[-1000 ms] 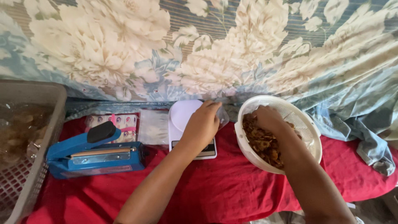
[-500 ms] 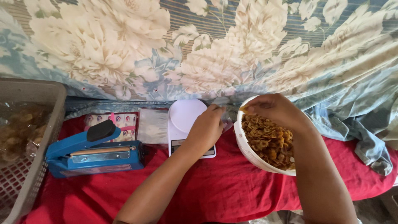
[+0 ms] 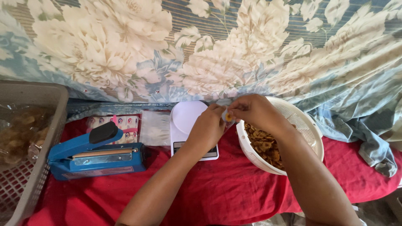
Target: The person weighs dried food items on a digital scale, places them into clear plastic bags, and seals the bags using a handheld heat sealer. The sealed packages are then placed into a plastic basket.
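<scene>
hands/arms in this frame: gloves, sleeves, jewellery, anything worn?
Nothing worn that shows. The left hand and right hand are bare, no gloves, rings or watch in view. Both forearms are uncovered down to the frame's lower edge, with no sleeve in view. No marks or bandages to be seen.

A home snack-packing spot: floral bedsheet [image 3: 125,46], kitchen scale [image 3: 188,125], blue bag sealer [image 3: 98,157], red cloth [image 3: 217,188].
</scene>
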